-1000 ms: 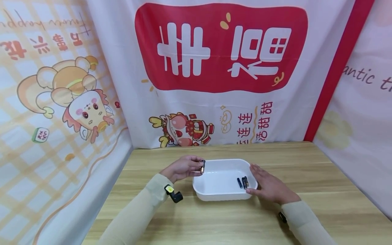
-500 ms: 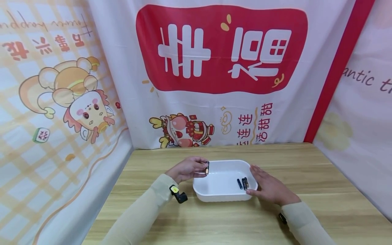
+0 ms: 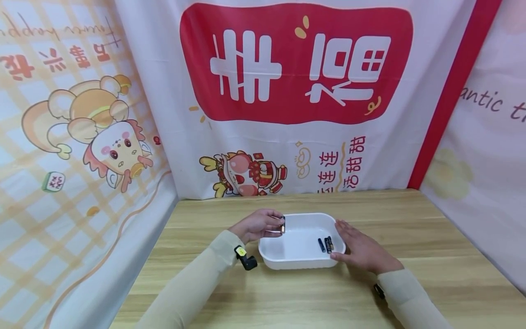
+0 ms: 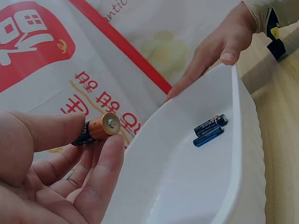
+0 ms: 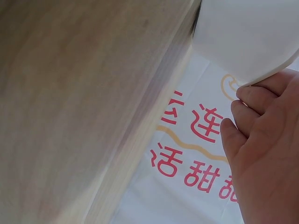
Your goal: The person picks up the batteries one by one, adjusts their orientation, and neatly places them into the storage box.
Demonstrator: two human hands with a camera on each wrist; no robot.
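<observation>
My left hand (image 3: 260, 225) pinches a battery (image 4: 97, 129) between thumb and fingertips, over the left end of a white plastic basin (image 3: 297, 264). A copper-coloured band and the metal plus end of the battery face the left wrist camera; its other end is hidden by the thumb. My right hand (image 3: 363, 250) rests against the basin's right end, fingers fairly straight along the outside and thumb at the near rim. Inside the basin, near that right end, lie several dark batteries (image 4: 209, 136) close together.
The basin stands on a wood-grain table (image 3: 287, 299). Behind the table hangs a white and red printed cloth (image 3: 296, 132), and a checked cloth (image 3: 82, 183) borders the left side. Each wrist carries a strapped device, such as the black one (image 3: 246, 260) on the left.
My left hand has moved a little to the right with the battery, farther over the basin. The right hand, the basin and the batteries lying in it stay where they were.
</observation>
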